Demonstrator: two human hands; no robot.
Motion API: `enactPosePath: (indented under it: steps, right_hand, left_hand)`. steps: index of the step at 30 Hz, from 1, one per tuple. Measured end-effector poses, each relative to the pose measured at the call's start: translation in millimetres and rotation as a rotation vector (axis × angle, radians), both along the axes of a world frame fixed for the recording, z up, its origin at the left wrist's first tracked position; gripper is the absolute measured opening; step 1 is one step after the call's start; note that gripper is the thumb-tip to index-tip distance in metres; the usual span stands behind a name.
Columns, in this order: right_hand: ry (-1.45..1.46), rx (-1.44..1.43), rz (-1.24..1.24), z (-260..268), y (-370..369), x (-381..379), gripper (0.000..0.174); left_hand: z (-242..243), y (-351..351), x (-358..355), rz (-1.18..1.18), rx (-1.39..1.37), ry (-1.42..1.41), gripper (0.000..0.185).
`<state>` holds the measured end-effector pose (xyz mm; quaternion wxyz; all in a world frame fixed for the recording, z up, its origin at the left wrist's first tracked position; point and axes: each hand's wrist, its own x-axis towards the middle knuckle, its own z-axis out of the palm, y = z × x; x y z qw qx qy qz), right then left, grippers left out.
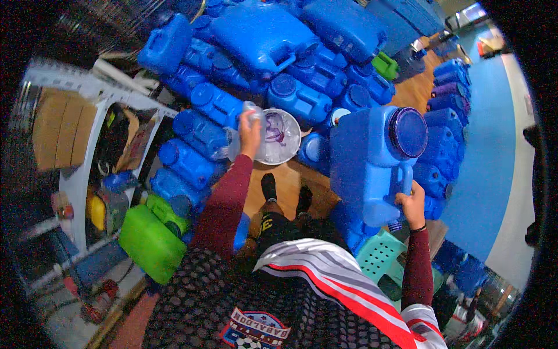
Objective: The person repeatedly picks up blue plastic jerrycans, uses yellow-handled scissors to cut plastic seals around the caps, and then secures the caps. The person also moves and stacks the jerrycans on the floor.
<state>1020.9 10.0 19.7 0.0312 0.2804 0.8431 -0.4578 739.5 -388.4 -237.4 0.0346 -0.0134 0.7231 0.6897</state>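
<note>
My right hand (412, 203) grips the handle of a large blue plastic jerrycan (355, 148), which is upright with its dark blue screw cap turned toward me. A small translucent blue part hangs by the handle, beside my fingers. My left hand (250, 137) is closed around a clear plastic object (254, 112), blurred, perhaps a bottle or a bag. Right beside that hand is a round whitish pail or lid (285, 146) with purple marking on it. Whether the clear plastic touches it, I cannot tell.
Blue jerrycans (261, 35) are heaped ahead and down my left side. A green jerrycan (152, 240) lies at lower left, near a white shelf rack (93, 161) with cartons. More containers (442, 144) line the blue-and-white wall at right. A pale green plastic stool (379, 257) stands below the right hand.
</note>
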Motion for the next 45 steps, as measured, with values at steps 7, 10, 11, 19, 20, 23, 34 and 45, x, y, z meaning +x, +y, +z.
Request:
enactPosePath:
  steps: [7, 10, 11, 19, 20, 23, 34, 45]
  right_hand:
    - [-0.001, 0.134, -0.156, 0, -49, -28, 0.015]
    - [0.036, 0.148, -0.173, -28, -48, -37, 0.018]
    - [0.034, 0.159, -0.179, -37, -50, -44, 0.019]
    - [0.128, -0.016, -0.333, -49, -52, -64, 0.029]
    - [0.034, -0.160, -0.350, -43, -48, -63, 0.027]
    - [0.320, -0.701, -0.558, -56, -25, -33, 0.034]
    - [-0.010, -0.690, -0.637, -100, 8, 189, 0.020]
    - [-0.484, -0.677, -0.236, -95, 92, 199, 0.019]
  left_hand:
    - [-15, 58, 16, -0.820, -0.672, 0.113, 0.070]
    - [13, 62, 8, -0.895, -0.992, 0.328, 0.085]
    - [25, 61, 5, -0.902, -1.056, 0.384, 0.089]
    - [158, 114, 48, -0.854, -0.312, 0.213, 0.060]
    - [180, 137, 65, -0.838, -0.244, 0.273, 0.052]
    - [214, 202, 106, -0.895, -0.290, 0.325, 0.053]
    - [233, 323, 88, -0.540, -0.634, 0.341, 0.069]
    - [239, 350, 51, -0.619, -0.613, 0.220, 0.031]
